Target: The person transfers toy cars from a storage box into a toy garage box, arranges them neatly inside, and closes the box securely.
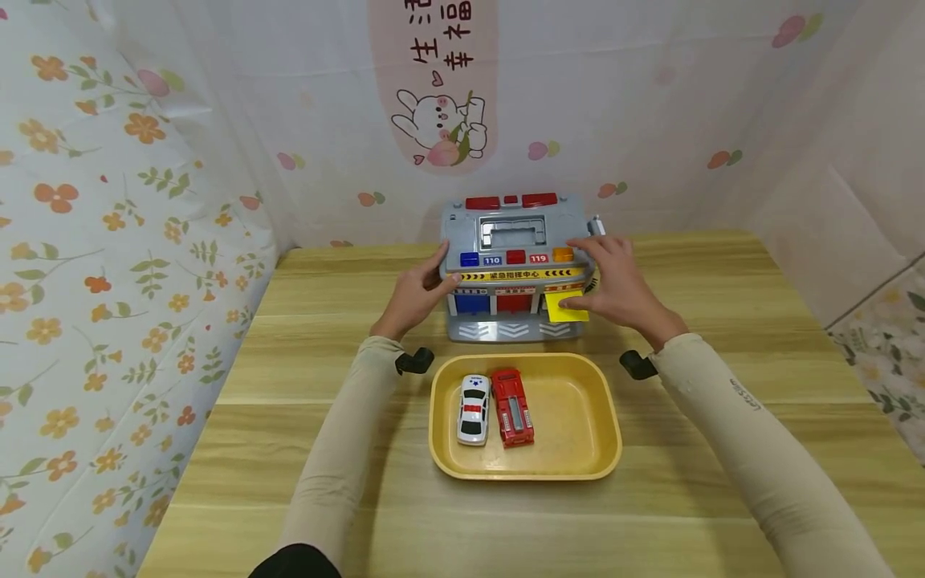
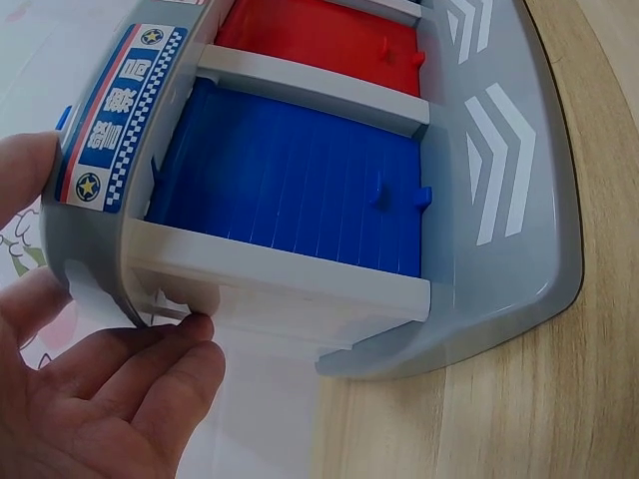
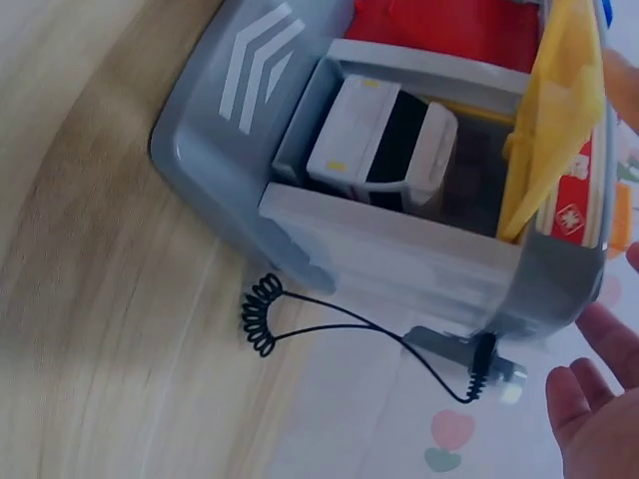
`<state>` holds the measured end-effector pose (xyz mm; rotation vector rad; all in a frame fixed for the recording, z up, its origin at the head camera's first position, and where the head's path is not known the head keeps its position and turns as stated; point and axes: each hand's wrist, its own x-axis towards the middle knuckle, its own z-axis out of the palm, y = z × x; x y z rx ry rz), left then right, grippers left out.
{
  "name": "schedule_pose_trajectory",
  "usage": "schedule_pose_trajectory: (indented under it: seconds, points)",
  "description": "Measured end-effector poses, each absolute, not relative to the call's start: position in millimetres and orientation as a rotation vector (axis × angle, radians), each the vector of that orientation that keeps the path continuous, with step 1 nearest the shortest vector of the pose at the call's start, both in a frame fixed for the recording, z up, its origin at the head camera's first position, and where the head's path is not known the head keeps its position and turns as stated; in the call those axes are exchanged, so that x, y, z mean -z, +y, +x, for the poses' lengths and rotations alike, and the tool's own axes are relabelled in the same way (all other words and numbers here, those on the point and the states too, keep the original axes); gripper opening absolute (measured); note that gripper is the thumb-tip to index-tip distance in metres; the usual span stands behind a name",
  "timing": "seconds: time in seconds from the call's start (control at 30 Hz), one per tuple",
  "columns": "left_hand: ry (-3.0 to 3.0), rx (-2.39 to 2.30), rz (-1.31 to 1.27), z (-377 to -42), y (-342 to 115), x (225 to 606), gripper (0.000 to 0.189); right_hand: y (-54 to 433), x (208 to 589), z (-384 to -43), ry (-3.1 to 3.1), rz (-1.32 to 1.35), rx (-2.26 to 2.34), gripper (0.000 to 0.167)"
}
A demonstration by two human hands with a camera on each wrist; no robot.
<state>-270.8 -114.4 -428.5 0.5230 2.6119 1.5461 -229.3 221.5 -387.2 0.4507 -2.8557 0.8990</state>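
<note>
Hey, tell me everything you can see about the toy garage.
The toy garage looks like gray plastic, with a handle, colored lights and the numbers 110 and 119 on top. It stands upright on the table, beyond the yellow tray. Its blue door and red door are down; the yellow door is raised, showing a white toy vehicle inside. A black coiled cord shows by its right end. The left hand grips one side; the right hand touches its top and yellow door.

Left arm (image 1: pixel 340 457): stretched forward, slanting inward
Right arm (image 1: pixel 759 449): also forward, slanting inward
Left hand (image 1: pixel 413 299): fingers (image 2: pixel 165 384) curled, thumb (image 1: pixel 448 283) apart
Right hand (image 1: pixel 623 287): thumb (image 1: pixel 576 302) spread away from the other fingers (image 1: pixel 601 243)
</note>
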Motion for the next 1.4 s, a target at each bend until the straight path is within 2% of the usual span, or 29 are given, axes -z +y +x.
schedule_pose_trajectory:
  seconds: [0.43, 0.73, 1.4]
  points:
    - [2.619, -1.536, 0.493, -271.6, -113.4, 429.2, 0.067, 222.7, 417.4, -238.5, -2.752, 0.581, -0.597, 0.102]
    - [2.627, -1.534, 0.49, -271.1, -116.1, 426.1, 0.067, 216.9, 444.3, -249.6, -2.542, 0.648, -0.457, 0.101]
    - [2.63, -1.558, 0.538, -272.2, -112.2, 431.0, 0.066, 217.9, 452.8, -253.4, -2.445, 0.634, -0.438, 0.114]
